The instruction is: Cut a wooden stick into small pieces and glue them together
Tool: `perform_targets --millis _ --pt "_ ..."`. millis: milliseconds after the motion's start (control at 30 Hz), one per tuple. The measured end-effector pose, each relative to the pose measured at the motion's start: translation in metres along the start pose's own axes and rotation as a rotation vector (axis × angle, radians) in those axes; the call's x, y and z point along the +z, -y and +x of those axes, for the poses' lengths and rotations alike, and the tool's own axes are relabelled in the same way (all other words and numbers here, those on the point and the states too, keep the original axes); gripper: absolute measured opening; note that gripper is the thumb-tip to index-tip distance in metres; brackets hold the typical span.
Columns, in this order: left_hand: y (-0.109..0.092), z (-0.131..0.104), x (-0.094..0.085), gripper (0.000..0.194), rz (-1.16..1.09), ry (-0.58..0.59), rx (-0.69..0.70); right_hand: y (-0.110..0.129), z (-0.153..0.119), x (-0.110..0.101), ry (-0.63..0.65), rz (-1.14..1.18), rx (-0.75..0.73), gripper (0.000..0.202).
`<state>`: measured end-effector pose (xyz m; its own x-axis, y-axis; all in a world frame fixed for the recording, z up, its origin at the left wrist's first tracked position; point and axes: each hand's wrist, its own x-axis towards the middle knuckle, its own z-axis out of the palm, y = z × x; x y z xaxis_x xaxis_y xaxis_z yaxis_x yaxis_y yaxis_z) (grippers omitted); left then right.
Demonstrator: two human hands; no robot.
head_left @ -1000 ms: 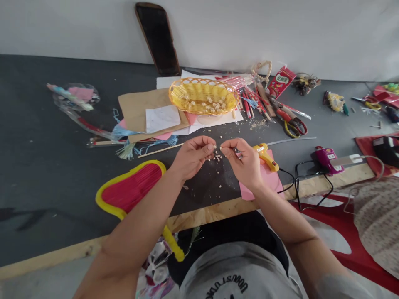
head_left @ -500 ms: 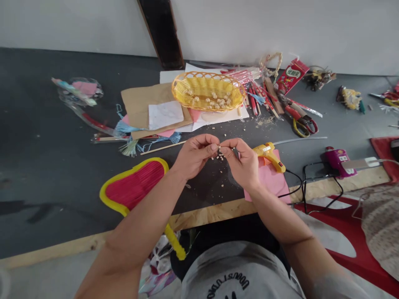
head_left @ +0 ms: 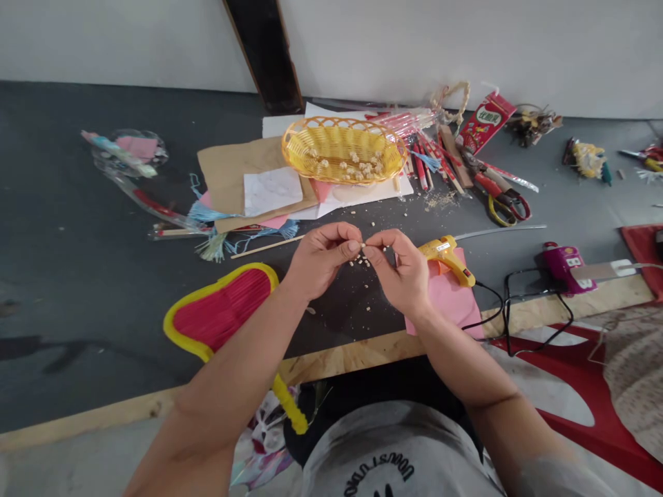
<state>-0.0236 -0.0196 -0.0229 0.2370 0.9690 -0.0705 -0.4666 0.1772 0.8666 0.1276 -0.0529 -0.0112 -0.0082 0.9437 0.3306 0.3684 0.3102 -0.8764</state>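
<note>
My left hand (head_left: 322, 257) and my right hand (head_left: 401, 268) meet fingertip to fingertip over the dark grey table (head_left: 77, 276), pinching a tiny pale bead-like piece (head_left: 363, 246) between them. Several similar small pale pieces (head_left: 362, 262) lie scattered on the table just below my fingers. A yellow woven basket (head_left: 344, 152) with more pale pieces in it stands beyond my hands. A yellow glue gun (head_left: 446, 252) lies just right of my right hand on a pink sheet (head_left: 452, 304).
A red fan with a yellow rim (head_left: 220, 314) lies left of my arms. Brown paper (head_left: 228, 176), red sticks and red-handled scissors (head_left: 500, 193) lie at the back. A purple glue gun (head_left: 562, 261) and black cables (head_left: 518, 304) sit at the right.
My hands stay pinched together at the same spot on the table. Only the camera has shifted slightly.
</note>
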Motion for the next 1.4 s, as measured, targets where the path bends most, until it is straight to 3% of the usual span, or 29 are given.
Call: perform_targets --millis 433,700,1000,1200,1400 --pt "0.001 0.0 0.0 0.024 0.052 -0.003 0.066 -0.002 0.0 0.001 0.03 0.095 0.072 0.01" --pt "-0.004 -0.002 -0.001 0.035 0.0 0.024 -0.165 -0.01 -0.001 0.002 0.075 0.249 0.148 0.016" --pt "-0.007 -0.002 -0.005 0.032 0.054 0.048 -0.229 -0.003 0.001 -0.004 0.124 0.175 0.048 0.009" --pt "-0.008 -0.002 -0.003 0.033 0.039 0.023 -0.252 -0.004 0.001 -0.003 0.083 0.077 -0.057 0.004" --pt "-0.005 -0.002 -0.004 0.034 0.01 0.034 -0.253 -0.003 0.0 -0.003 0.081 0.077 -0.018 0.005"
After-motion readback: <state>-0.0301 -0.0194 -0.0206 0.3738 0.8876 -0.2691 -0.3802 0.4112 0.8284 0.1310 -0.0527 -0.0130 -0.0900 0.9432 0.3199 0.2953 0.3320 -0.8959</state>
